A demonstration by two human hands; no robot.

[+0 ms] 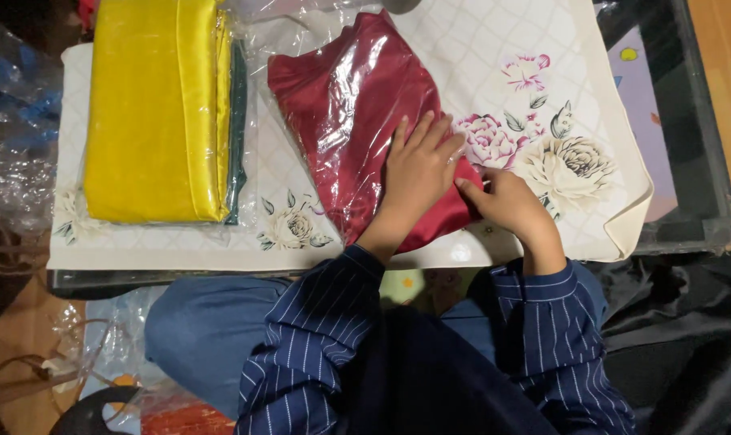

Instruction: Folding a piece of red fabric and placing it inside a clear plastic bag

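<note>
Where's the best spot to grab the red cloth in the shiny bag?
Probably the red cloth packet is best gripped at its near right edge, coming from the right, where the right hand already pinches it. The left hand lies flat on top, and the plastic there looks slippery.

The cloth point(357, 105) in the clear bag is dark red. The folded cloth point(152, 113) is bright yellow. The mat point(534, 105) is cream with pink flowers. The sleeves point(301, 354) are navy with white stripes.

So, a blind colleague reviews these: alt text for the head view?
Both hands press on a dark red folded cloth in a clear plastic bag, left hand flat, right hand at its edge. A yellow folded cloth lies alongside on a floral mat.
</note>
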